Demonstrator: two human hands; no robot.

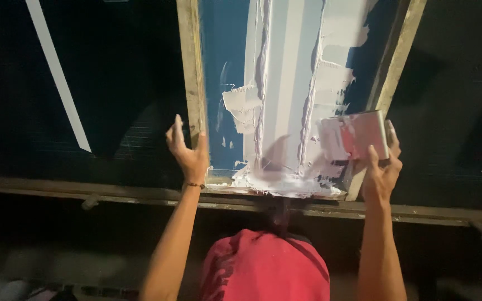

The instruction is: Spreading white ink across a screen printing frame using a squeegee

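Squeegee, flat rectangular block smeared with pale grey and red ink [354, 135]: head view, held in your right hand [382, 167] at the near right corner of the screen, fingers wrapped over its upper edge, thumb behind.

Printing screen, blue mesh in a worn wooden frame [192, 67]: lies on a black fabric-covered table [112, 100]; broad bands of pale grey ink [291, 78] run down its middle and pool at the near edge.

Left hand [188, 151]: steadies the frame's left rail, fingers loosely spread, thumb against the wood.

Step, as judged: end of an ink pull, paste gathered at the near rail.

Next move, as judged: calls for firm bracing of the frame and an even, flat squeegee edge.

Also present: white stripes on the black cloth [57, 72]; a red garment [263, 267] below.
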